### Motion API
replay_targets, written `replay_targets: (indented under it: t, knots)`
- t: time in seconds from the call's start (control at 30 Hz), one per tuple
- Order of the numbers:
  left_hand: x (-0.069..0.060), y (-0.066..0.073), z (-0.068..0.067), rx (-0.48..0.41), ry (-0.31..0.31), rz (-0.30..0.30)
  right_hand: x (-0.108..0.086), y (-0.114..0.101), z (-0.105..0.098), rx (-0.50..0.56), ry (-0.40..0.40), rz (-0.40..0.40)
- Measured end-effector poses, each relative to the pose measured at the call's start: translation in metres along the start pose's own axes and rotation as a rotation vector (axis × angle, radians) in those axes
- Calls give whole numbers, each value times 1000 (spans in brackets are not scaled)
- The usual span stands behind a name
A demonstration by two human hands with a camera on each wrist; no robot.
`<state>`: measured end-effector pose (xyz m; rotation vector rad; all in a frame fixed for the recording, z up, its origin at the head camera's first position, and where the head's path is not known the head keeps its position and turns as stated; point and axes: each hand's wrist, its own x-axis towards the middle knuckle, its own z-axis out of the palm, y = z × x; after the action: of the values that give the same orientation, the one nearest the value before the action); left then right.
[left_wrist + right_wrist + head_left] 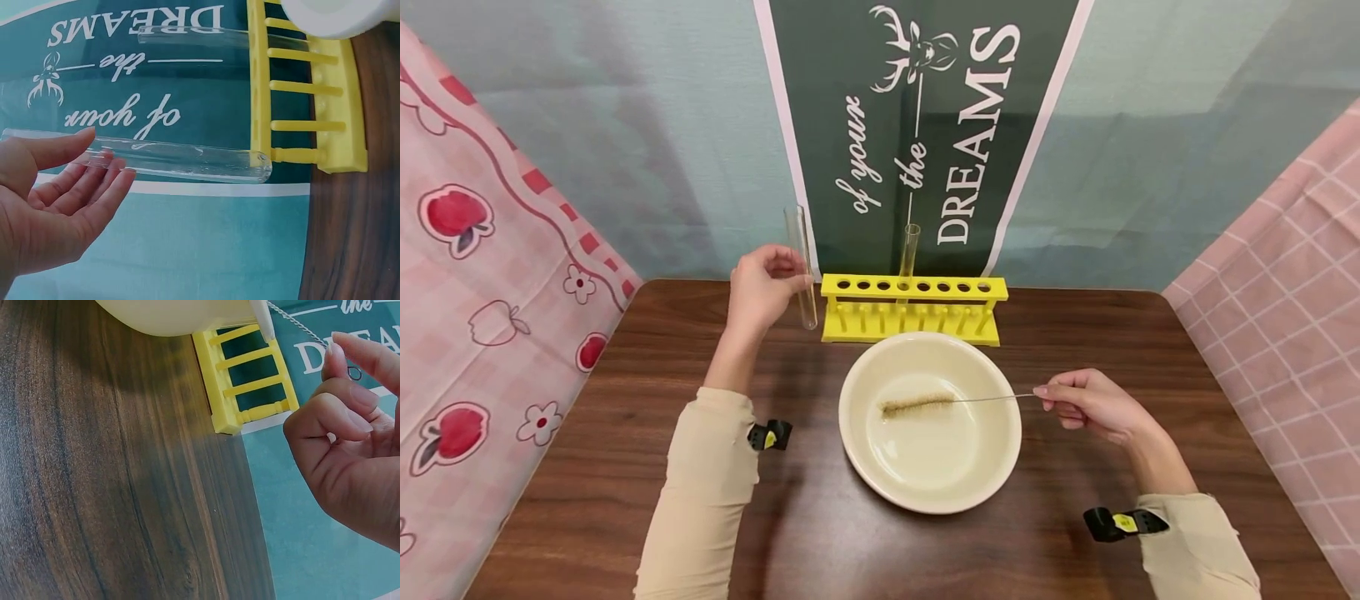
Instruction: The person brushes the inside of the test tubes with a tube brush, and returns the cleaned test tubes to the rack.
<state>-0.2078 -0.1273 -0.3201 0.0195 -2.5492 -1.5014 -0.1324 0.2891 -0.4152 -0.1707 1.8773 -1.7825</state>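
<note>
My left hand (762, 287) pinches a clear glass test tube (808, 304) between thumb and fingers, left of the yellow test tube rack (913, 287). In the left wrist view the tube's rounded end (261, 169) shows just in front of the rack. My right hand (1093, 404) pinches the twisted wire handle of a test tube brush (917, 406); in the right wrist view, a small wire loop (354, 373) shows by the fingers. The brush's tan bristles lie over the inside of a cream bowl (856, 454). A second glass tube (910, 250) stands upright in the rack.
Behind the rack hangs a dark green cloth with white lettering (966, 150). Patterned pink cloths close off the left (512, 275) and right (1285, 317) sides. The bowl stands on a brown wooden table (805, 542), close in front of the rack.
</note>
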Motion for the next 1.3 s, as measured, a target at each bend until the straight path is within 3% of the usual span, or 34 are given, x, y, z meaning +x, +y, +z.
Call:
replay_targets:
  t: [0.17,0.53,1.0,1.3]
  knots:
    - [16,4,5,-36,31,-11,1,1,-1,17,-34,-21]
    - [41,5,24,-111,89,-63,3,1,0,27,-20,-6]
    - [58,7,45,-37,93,-28,2,0,0,2,-5,1]
    - [62,-3,56,-44,84,-50,0,2,-1,-5,-4,1]
